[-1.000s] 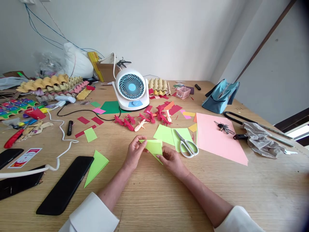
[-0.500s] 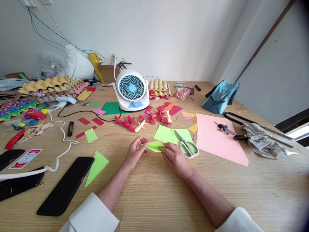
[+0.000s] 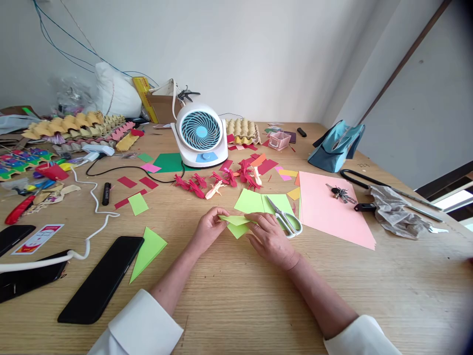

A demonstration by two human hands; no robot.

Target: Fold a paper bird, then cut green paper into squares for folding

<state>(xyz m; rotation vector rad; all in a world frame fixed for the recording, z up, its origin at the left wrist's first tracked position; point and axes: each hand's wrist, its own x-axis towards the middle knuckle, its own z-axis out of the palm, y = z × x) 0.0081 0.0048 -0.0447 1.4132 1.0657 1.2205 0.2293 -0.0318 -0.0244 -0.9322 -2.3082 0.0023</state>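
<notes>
A small folded piece of light green paper point(image 3: 237, 230) is held between both hands above the wooden table. My left hand point(image 3: 209, 228) pinches its left corner between thumb and fingers. At the opposite side, my right hand point(image 3: 271, 237) grips the paper, with the fingers over its upper edge. Its upper flap stands apart from the lower layer. Just beyond the hands lie flat green sheets point(image 3: 248, 201), with white-handled scissors point(image 3: 286, 217) resting on them. Red and cream folded paper figures point(image 3: 216, 183) sit farther back.
To the left are a black phone point(image 3: 101, 280), a folded green triangle point(image 3: 147, 252), a white cable point(image 3: 87, 241) and a marker point(image 3: 106, 194). A fan point(image 3: 202, 133) stands behind. Pink sheets point(image 3: 332, 217) with keys point(image 3: 340, 194) lie right, near a blue bag point(image 3: 336, 147).
The green paper's layers have come apart, and a lower flap now points down toward me. My right hand's fingers have shifted along its upper edge. The view has moved slightly.
</notes>
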